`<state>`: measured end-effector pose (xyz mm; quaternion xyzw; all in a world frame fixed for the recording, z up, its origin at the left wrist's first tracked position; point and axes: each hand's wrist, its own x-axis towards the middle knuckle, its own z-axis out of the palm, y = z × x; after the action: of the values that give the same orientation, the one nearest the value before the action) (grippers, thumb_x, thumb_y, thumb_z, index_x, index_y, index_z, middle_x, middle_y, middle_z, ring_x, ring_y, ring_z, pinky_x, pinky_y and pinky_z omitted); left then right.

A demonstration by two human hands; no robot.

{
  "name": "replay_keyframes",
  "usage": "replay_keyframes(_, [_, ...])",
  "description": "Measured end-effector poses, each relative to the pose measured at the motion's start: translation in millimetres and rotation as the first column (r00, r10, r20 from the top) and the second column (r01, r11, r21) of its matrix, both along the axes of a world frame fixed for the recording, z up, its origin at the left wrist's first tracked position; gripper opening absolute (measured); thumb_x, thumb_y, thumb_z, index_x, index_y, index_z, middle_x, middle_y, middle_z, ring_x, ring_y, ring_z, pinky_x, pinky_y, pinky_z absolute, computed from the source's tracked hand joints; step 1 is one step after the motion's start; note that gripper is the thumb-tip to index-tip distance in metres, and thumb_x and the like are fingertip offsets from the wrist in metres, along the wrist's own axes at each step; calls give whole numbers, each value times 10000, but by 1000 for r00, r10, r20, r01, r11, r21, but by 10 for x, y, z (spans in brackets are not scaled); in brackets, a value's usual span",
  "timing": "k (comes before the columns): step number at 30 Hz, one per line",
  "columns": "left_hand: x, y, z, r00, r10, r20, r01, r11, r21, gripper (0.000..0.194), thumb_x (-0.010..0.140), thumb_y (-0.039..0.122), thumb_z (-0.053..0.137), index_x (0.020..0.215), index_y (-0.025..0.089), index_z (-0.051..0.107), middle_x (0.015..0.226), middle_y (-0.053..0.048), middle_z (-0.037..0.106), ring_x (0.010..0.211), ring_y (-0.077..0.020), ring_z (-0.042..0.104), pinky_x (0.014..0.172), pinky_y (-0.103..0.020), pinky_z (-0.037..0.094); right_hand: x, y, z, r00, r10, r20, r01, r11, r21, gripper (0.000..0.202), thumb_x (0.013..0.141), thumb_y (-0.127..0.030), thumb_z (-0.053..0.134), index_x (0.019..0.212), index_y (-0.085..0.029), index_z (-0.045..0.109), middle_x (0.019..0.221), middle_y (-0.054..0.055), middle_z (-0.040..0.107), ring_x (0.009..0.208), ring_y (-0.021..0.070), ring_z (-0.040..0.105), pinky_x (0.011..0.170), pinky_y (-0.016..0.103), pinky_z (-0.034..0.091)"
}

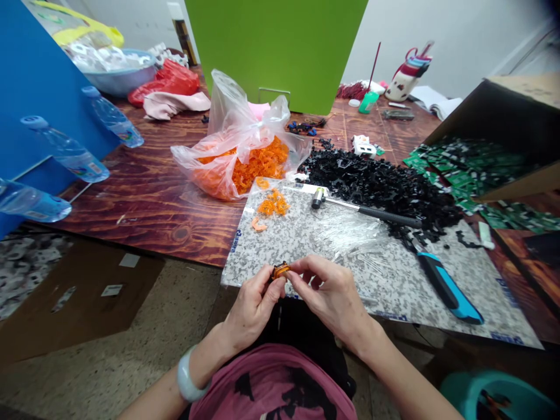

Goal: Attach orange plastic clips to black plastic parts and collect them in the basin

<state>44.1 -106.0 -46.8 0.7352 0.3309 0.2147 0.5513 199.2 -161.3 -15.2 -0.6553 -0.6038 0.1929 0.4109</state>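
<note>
Between my two hands is a small orange and black plastic part [280, 270], held just off the front edge of the speckled board [297, 245]. My left hand [256, 297] pinches its left side between thumb and fingers. From the right, the thumb and forefinger of my right hand [328, 291] close on the same part. Beyond them on the board lie a small heap of orange plastic pieces [273, 203], thin clear strips [350, 230] and a small hammer [367, 211]. A big pile of black plastic pieces [376, 181] spreads behind the hammer.
A clear bag of orange pieces [258, 166] stands on the wooden table. Blue-handled cutters [450, 289] lie at right, near a box [503, 134] spilling green circuit boards [459, 169]. Several water bottles [65, 149] lean at left. A teal bucket [464, 388] is below right.
</note>
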Motion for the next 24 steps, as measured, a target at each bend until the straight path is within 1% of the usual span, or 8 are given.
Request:
replay_keyframes(9, [-12,-7,-3,999,9,-33,-7,999,44,239,956,331,373,782,196,467,688,24,511,641,-131,498,630,-250,383,-3,-1,24,1000,-8,3,8,1000,-13,49,809,-160,599,765,-160,621,647,-3,629,509,89,543,486,190,417])
replay_keyframes(15, [-6,-13,35,1000,-4,-9,4,1000,16,249,965,312,354,781,192,474,699,25,501,651,-124,494,648,-246,390,6,-18,25,1000,11,-18,-11,999,-40,53,811,-172,593,763,-173,616,659,-3,630,532,99,555,502,205,430])
replay_keyframes(18, [-17,-8,50,1000,-18,13,18,1000,-16,255,968,313,342,792,189,480,704,24,499,650,-121,495,651,-243,397,49,-30,48,999,30,-39,-33,996,-87,21,805,-185,610,814,-179,628,746,7,644,622,115,576,554,218,448])
replay_keyframes(21, [-33,2,55,999,-35,32,36,999,-36,252,970,303,337,803,188,486,699,27,495,638,-116,491,641,-237,398,100,-33,72,992,66,-108,-79,990,-117,149,806,-250,634,945,-196,628,891,24,642,744,133,585,605,226,461])
replay_keyframes(24, [-43,13,59,997,-53,48,55,998,-32,257,966,299,350,775,187,481,682,33,484,624,-109,478,626,-231,388,134,-26,64,967,120,-226,-153,979,-134,215,827,-318,625,1015,-214,626,961,30,639,787,133,585,621,225,467])
